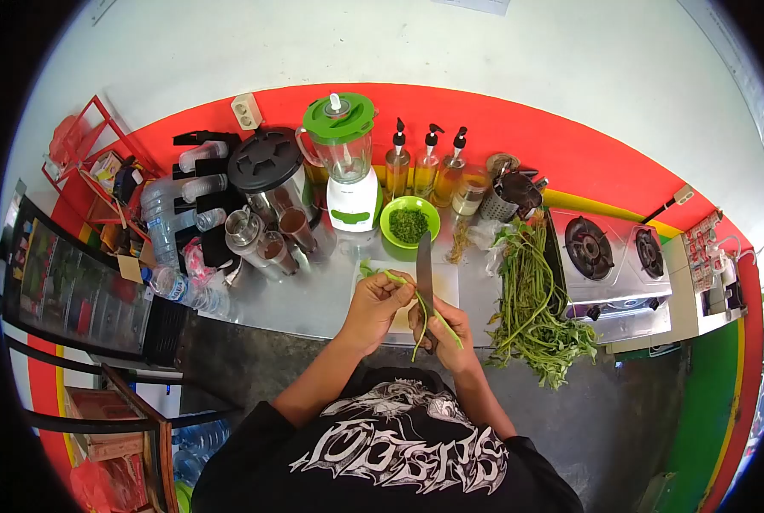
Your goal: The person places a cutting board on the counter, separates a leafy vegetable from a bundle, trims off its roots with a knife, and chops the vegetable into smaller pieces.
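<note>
My left hand pinches a thin green stem near the front edge of the steel counter. Wrapped round a knife, my right hand has the blade pointing up and away; a piece of green stem also lies along its fingers. Under and beyond my hands is a white cutting board with a bit of green leaf at its left. A green bowl of chopped greens stands behind the board. To the right, a large bunch of leafy stems hangs over the counter edge.
Behind the bowl stand a green-lidded blender and several pump bottles. A gas stove is at the right. Metal cups, a black-lidded container and plastic bottles crowd the left.
</note>
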The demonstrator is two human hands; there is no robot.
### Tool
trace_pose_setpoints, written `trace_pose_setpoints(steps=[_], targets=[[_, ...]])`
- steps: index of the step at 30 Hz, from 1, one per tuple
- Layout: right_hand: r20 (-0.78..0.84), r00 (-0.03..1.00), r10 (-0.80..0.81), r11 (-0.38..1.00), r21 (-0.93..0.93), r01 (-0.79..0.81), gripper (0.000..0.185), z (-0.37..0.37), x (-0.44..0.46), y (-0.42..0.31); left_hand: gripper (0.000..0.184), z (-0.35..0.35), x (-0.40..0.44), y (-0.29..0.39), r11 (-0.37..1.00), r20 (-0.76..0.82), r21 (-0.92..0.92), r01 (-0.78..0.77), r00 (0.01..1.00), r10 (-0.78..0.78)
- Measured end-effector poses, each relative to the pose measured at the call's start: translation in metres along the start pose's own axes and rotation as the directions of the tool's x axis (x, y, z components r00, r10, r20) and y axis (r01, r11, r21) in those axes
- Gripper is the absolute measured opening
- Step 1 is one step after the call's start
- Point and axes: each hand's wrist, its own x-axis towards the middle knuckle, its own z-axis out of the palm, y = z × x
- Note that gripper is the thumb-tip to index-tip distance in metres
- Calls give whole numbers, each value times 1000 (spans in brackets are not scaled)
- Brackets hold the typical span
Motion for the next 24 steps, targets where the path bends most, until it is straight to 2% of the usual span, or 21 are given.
trace_pose_setpoints(steps=[3, 6, 7, 9, 19, 23, 24], targets=[[-9, 1000, 5, 1000, 12, -5, 51, 1, -2, 0, 16, 0, -1, 3, 1000, -16, 20, 23, 1000, -23], [-14, 999, 28, 1000, 4, -28, 51, 0, -4, -1, 15, -1, 0, 6, 990, -5, -129, 54, 998, -55], [-16, 999, 30, 1000, 9, -30, 51, 0, -5, 0, 15, -3, 0, 6, 997, 2, -68, 32, 999, -32], [-18, 999, 32, 999, 14, -32, 51, 1, -6, -1, 14, -4, -1, 3, 993, -2, -108, 53, 999, -54], [-35, 999, 33, 999, 17, -32, 55, 4, -11, 1, 13, -2, -2, 0, 995, 31, -85, 58, 998, -55], [-34, 999, -6, 1000, 22, 7, 51, 7, -10, 1, 14, -1, -4, 0, 989, 9, -121, 82, 997, -81], [-42, 999, -11, 999, 30, 12, 51, 7, -11, 3, 11, -3, -4, 0, 979, 22, -181, 97, 995, -94]])
